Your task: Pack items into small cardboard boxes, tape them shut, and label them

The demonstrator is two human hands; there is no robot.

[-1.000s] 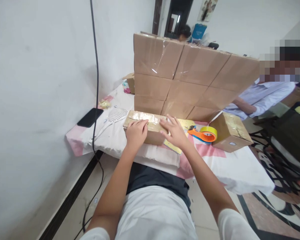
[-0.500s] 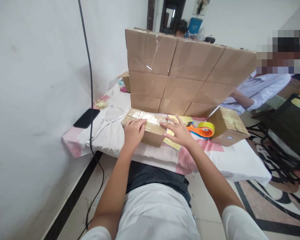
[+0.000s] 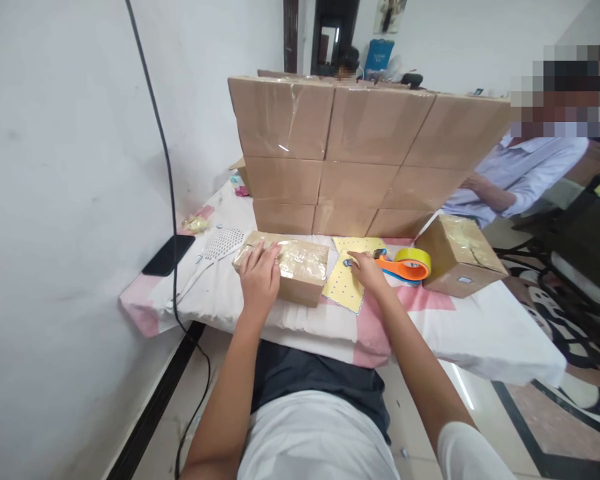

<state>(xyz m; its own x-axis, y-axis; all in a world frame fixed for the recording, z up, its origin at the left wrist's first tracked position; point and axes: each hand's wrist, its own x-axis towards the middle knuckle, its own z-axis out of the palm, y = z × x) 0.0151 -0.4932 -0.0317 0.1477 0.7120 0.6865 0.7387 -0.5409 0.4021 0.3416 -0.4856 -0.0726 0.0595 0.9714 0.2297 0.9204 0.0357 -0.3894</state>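
A small cardboard box (image 3: 300, 291) with clear tape across its top lies in front of me. My left hand (image 3: 260, 275) rests on the left part of its taped top, fingers laid flat. Just right of the box, my right hand (image 3: 367, 271) is over a yellow sheet (image 3: 344, 291) dotted with small marks. Its fingertips are pinched at a small blue-and-white sticker (image 3: 349, 263) on or just above the sheet. An orange tape dispenser (image 3: 405, 268) with a yellow roll lies right beside that hand.
A wall of stacked, taped boxes (image 3: 365, 143) stands behind. Another box (image 3: 463, 260), with a small label, is at the right. A black phone (image 3: 169, 255), a perforated white paddle (image 3: 224, 244) and a hanging cable (image 3: 163, 140) are left. A person in a light shirt (image 3: 525, 173) is at right.
My right hand has left the box's taped top and moved right to the yellow sheet, its fingers now pinched. My left hand has stayed on the box.
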